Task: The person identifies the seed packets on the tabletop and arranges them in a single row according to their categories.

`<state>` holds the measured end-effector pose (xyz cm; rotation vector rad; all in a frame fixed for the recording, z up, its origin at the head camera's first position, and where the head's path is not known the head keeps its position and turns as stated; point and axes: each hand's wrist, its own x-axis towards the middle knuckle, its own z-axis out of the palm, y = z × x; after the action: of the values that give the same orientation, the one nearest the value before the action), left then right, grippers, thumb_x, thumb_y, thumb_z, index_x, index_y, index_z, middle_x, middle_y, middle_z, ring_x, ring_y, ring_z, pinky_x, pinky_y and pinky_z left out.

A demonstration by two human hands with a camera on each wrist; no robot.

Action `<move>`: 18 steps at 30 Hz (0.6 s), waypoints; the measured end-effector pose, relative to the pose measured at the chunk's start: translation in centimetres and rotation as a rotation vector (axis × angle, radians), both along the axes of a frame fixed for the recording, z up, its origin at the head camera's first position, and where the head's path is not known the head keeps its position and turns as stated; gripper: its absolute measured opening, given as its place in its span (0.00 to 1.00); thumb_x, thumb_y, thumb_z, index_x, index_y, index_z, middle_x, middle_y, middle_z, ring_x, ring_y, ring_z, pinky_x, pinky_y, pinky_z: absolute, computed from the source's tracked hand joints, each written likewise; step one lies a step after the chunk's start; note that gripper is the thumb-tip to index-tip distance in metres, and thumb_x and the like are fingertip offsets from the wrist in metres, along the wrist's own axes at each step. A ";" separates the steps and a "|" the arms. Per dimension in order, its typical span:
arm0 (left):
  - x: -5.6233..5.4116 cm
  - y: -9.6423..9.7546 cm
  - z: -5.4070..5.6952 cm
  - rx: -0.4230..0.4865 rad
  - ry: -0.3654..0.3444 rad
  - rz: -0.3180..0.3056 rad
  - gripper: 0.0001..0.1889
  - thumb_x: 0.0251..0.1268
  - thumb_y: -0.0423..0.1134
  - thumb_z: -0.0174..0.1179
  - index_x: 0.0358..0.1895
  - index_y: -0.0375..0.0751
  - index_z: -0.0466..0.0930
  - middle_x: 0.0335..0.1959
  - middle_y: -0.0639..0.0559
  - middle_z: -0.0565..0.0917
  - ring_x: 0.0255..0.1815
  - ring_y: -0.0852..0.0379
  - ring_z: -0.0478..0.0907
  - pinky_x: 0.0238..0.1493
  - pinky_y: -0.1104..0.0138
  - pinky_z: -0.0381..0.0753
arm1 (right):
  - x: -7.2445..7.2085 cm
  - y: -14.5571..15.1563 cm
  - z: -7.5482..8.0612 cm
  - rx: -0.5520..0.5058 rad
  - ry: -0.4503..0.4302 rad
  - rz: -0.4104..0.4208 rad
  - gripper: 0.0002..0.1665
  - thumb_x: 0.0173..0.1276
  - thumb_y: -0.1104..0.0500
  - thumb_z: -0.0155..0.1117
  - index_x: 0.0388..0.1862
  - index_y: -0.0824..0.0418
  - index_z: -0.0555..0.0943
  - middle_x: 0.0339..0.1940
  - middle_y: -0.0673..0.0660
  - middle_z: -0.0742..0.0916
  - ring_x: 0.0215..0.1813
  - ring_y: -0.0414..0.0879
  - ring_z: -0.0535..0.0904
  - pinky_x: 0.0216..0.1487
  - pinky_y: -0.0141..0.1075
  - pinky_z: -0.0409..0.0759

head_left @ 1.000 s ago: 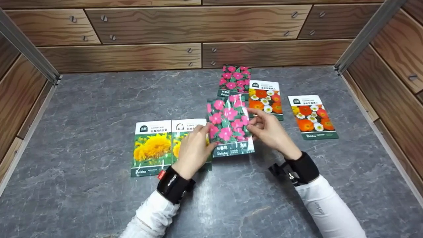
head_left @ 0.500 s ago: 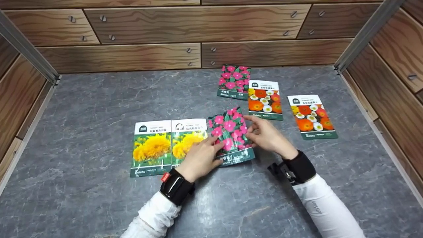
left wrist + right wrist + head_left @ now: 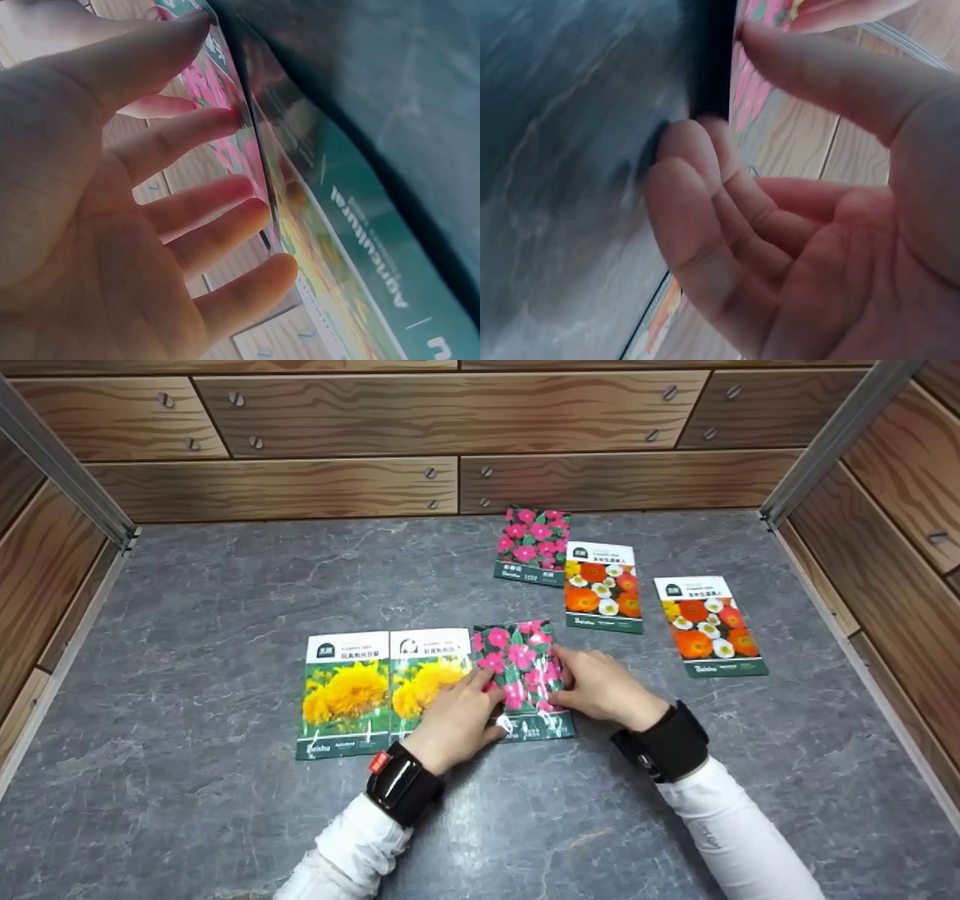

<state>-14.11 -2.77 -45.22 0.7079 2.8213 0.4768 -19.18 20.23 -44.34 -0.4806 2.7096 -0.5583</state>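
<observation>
Several flower seed packets lie in the head view. A pink-flowered seed packet [image 3: 517,656] is flat on the grey table, its left edge right at the yellow-flowered packet [image 3: 424,679] in the middle. Another yellow-flowered packet [image 3: 345,697] sits left of that one. My left hand [image 3: 459,718] reaches over the middle yellow packet, its fairly straight fingertips touching the pink packet's lower left part. My right hand [image 3: 604,686] holds the pink packet's right edge, thumb at its face and fingers bent beside it. In the right wrist view those fingers [image 3: 686,202] reach the table surface.
Toward the back lies a second pink-flowered packet [image 3: 532,544], overlapping at its corner an orange-and-white poppy packet [image 3: 602,585]. A similar poppy packet [image 3: 711,626] is farther right. Wood-patterned walls [image 3: 450,416] border the table [image 3: 225,577] at the back and sides.
The pink packet has come down from a raised, tilted position, turned straight and now lies beside the yellow ones. My left fingers moved onto its face; my right hand moved slightly nearer me.
</observation>
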 end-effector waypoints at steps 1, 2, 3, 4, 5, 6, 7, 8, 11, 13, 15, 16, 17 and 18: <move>0.0 0.0 0.0 0.001 0.001 0.000 0.28 0.69 0.51 0.70 0.67 0.43 0.80 0.81 0.36 0.68 0.81 0.35 0.69 0.76 0.37 0.74 | 0.1 0.0 0.0 0.020 0.012 0.006 0.45 0.69 0.54 0.74 0.79 0.70 0.67 0.47 0.65 0.87 0.47 0.56 0.84 0.51 0.48 0.83; 0.0 0.0 0.0 0.003 0.003 -0.001 0.29 0.68 0.51 0.70 0.68 0.42 0.80 0.81 0.37 0.69 0.81 0.36 0.69 0.76 0.38 0.75 | 0.1 0.0 0.0 0.034 0.021 0.010 0.45 0.69 0.53 0.75 0.79 0.69 0.68 0.54 0.67 0.86 0.54 0.59 0.83 0.58 0.52 0.83; 0.0 0.0 -0.1 0.004 0.004 -0.002 0.29 0.68 0.51 0.70 0.68 0.42 0.80 0.81 0.37 0.69 0.80 0.36 0.69 0.76 0.38 0.75 | 0.1 0.0 0.0 0.044 0.030 0.017 0.45 0.69 0.53 0.75 0.80 0.67 0.68 0.61 0.69 0.84 0.61 0.62 0.81 0.65 0.56 0.81; 0.0 0.0 -0.1 0.004 0.005 -0.004 0.30 0.68 0.51 0.70 0.68 0.41 0.79 0.81 0.37 0.69 0.80 0.37 0.70 0.76 0.38 0.75 | 0.2 0.0 -0.1 0.055 0.043 0.033 0.44 0.70 0.52 0.74 0.79 0.66 0.69 0.68 0.70 0.80 0.68 0.64 0.78 0.71 0.58 0.78; 0.0 0.0 -0.1 0.005 0.005 -0.006 0.30 0.68 0.51 0.71 0.69 0.41 0.79 0.80 0.38 0.69 0.80 0.37 0.70 0.76 0.39 0.75 | 0.2 0.0 -0.1 0.065 0.049 0.046 0.44 0.70 0.52 0.74 0.79 0.66 0.69 0.74 0.71 0.76 0.74 0.66 0.74 0.76 0.60 0.75; 0.0 0.0 -0.1 0.006 0.004 -0.007 0.31 0.68 0.51 0.71 0.69 0.41 0.79 0.80 0.38 0.70 0.80 0.37 0.71 0.76 0.39 0.75 | 0.2 0.0 -0.1 0.070 0.049 0.059 0.43 0.71 0.51 0.74 0.80 0.65 0.69 0.78 0.71 0.73 0.78 0.67 0.71 0.79 0.61 0.72; -0.1 0.0 -0.1 0.006 0.004 -0.008 0.31 0.68 0.51 0.71 0.69 0.41 0.79 0.80 0.38 0.70 0.79 0.37 0.71 0.76 0.39 0.76 | 0.2 0.1 -0.1 0.072 0.052 0.075 0.43 0.71 0.51 0.73 0.79 0.65 0.69 0.79 0.70 0.73 0.79 0.66 0.70 0.80 0.61 0.71; -0.1 0.0 -0.1 0.004 0.002 -0.010 0.31 0.68 0.51 0.71 0.69 0.41 0.78 0.80 0.38 0.70 0.79 0.37 0.71 0.76 0.40 0.76 | 0.2 0.1 -0.1 0.075 0.047 0.085 0.43 0.71 0.50 0.73 0.79 0.64 0.70 0.81 0.70 0.70 0.82 0.67 0.67 0.82 0.61 0.68; -0.1 0.0 -0.1 -0.001 -0.005 -0.013 0.31 0.67 0.51 0.71 0.70 0.40 0.78 0.80 0.37 0.70 0.80 0.37 0.71 0.77 0.41 0.74 | 0.2 0.1 -0.1 0.095 0.028 0.107 0.44 0.72 0.47 0.72 0.79 0.65 0.70 0.84 0.70 0.66 0.84 0.68 0.63 0.84 0.62 0.65; 0.0 -0.1 -0.1 -0.001 -0.010 -0.016 0.31 0.67 0.51 0.71 0.70 0.40 0.78 0.80 0.37 0.70 0.80 0.37 0.71 0.78 0.42 0.73 | 0.3 0.1 0.0 0.099 0.020 0.109 0.46 0.70 0.45 0.73 0.79 0.65 0.69 0.85 0.69 0.65 0.85 0.68 0.61 0.84 0.63 0.64; -0.1 -0.1 -0.1 0.000 -0.012 -0.018 0.31 0.68 0.51 0.71 0.70 0.40 0.78 0.80 0.37 0.70 0.80 0.37 0.71 0.79 0.42 0.73 | 0.3 0.0 0.0 0.101 0.014 0.109 0.47 0.69 0.45 0.74 0.80 0.65 0.69 0.87 0.68 0.62 0.86 0.68 0.59 0.85 0.63 0.62; -0.1 -0.1 -0.1 0.001 -0.013 -0.019 0.31 0.68 0.51 0.71 0.70 0.39 0.78 0.80 0.37 0.70 0.80 0.37 0.71 0.79 0.41 0.73 | 0.3 0.0 0.0 0.100 0.011 0.107 0.48 0.69 0.44 0.74 0.80 0.65 0.69 0.87 0.68 0.62 0.86 0.68 0.58 0.85 0.63 0.61; -0.1 -0.1 -0.1 0.003 -0.012 -0.020 0.31 0.68 0.51 0.71 0.70 0.39 0.78 0.80 0.37 0.70 0.80 0.37 0.71 0.79 0.41 0.73 | 0.4 0.0 0.0 0.101 0.015 0.113 0.48 0.69 0.44 0.74 0.79 0.65 0.69 0.87 0.68 0.61 0.86 0.68 0.58 0.85 0.64 0.61; -0.1 -0.2 -0.1 0.003 -0.012 -0.020 0.31 0.68 0.51 0.71 0.70 0.39 0.78 0.80 0.37 0.70 0.80 0.37 0.71 0.79 0.41 0.73 | 0.4 0.0 0.0 0.100 0.014 0.112 0.49 0.68 0.43 0.75 0.80 0.65 0.69 0.87 0.67 0.61 0.86 0.68 0.58 0.85 0.64 0.61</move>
<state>-14.21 -2.93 -45.36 0.7304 2.8001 0.4802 -18.80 20.22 -44.35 -0.6075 2.6876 -0.3890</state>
